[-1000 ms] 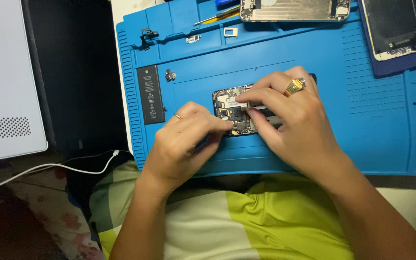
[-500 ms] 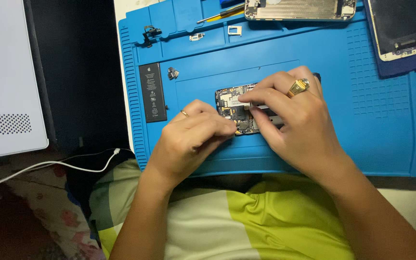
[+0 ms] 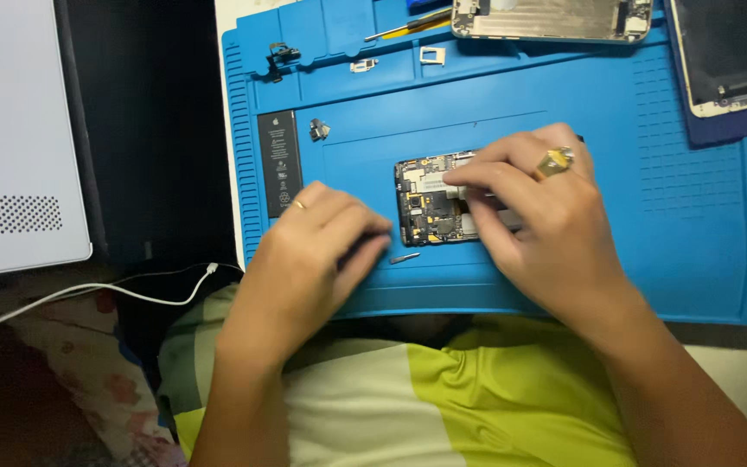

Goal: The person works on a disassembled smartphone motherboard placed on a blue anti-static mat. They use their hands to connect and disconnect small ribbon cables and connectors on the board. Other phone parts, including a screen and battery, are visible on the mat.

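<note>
Your right hand [image 3: 546, 233] pinches the fragile opened phone [image 3: 430, 203] by its frame; your left hand [image 3: 322, 251] curls around a thin tool [image 3: 404, 258].

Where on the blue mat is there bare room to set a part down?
Free: the blue silicone mat right of the right hand, and its front strip. Crowded: the top trays, the opened phone body, and the left hand beside the black battery.
</note>
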